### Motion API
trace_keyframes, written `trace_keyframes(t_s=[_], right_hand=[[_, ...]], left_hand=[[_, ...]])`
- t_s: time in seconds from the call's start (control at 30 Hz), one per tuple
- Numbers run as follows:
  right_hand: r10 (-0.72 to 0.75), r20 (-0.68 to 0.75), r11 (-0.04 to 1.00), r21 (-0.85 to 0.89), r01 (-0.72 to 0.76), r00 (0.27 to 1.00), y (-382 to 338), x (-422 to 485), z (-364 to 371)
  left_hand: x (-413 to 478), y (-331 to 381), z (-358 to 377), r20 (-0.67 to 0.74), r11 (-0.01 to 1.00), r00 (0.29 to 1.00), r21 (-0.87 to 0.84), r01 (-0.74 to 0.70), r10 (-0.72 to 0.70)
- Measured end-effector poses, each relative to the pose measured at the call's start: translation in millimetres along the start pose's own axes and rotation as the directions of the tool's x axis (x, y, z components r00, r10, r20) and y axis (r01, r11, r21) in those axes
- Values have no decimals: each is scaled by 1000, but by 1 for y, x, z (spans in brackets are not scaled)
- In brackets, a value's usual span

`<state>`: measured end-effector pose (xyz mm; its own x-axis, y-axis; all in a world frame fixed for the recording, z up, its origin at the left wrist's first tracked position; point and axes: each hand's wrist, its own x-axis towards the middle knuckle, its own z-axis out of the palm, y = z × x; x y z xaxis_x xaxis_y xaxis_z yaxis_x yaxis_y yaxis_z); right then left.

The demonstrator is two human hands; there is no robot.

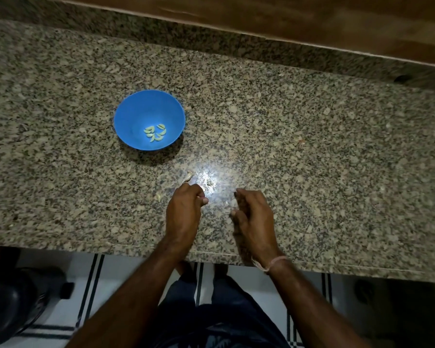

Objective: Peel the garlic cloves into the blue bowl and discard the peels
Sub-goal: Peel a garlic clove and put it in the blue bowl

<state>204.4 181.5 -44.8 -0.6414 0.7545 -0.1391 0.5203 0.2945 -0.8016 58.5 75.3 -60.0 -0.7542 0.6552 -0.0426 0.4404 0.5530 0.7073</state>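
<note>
Sitting well apart from both hands, the blue bowl (136, 114) is holding the peeled cloves (155, 133), presumably so that loose skins are not falling in. Peel scraps (187, 177) are lying on the bench (312, 146) just beyond the left hand (183, 212), which is curling thumb against fingertips as if pinching; what it pinches cannot be told. The right hand (253, 217) is hanging half-open and blurred, with nothing seen in it

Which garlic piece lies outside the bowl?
The pale piece on the counter just beyond the left hand; all the other cloves sit clustered inside the blue bowl.
</note>
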Motion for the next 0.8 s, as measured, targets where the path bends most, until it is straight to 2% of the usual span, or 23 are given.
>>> trace_keyframes(t_s=[0.07,0.17,0.33,0.5,0.63,0.73,0.8], right_hand=[[-2,26,1000,-31,3,1000,7,-5,-2],[-83,69,989,-117,90,994,3,-3,11],[-158,117,982,-87,168,981,-21,40,43],[-178,182,980,-56,191,967,-15,58,31],[-316,335,906,-172,388,887,-9,67,38],[-431,380,833,-182,522,819,-9,65,40],[-460,404,809,-177,561,791,-5,54,35]], left_hand=[[-6,4,-3,-62,992,996,-116,55,-62],[-17,10,-6,-145,957,971,-248,152,-191],[-26,17,-8,-186,933,943,-285,219,-277],[-30,14,-10,-216,882,891,-358,308,-399],[-32,12,-8,-242,873,870,-358,332,-430],[-33,12,-5,-241,867,863,-358,347,-445],[-35,10,-3,-246,869,858,-344,357,-450]])
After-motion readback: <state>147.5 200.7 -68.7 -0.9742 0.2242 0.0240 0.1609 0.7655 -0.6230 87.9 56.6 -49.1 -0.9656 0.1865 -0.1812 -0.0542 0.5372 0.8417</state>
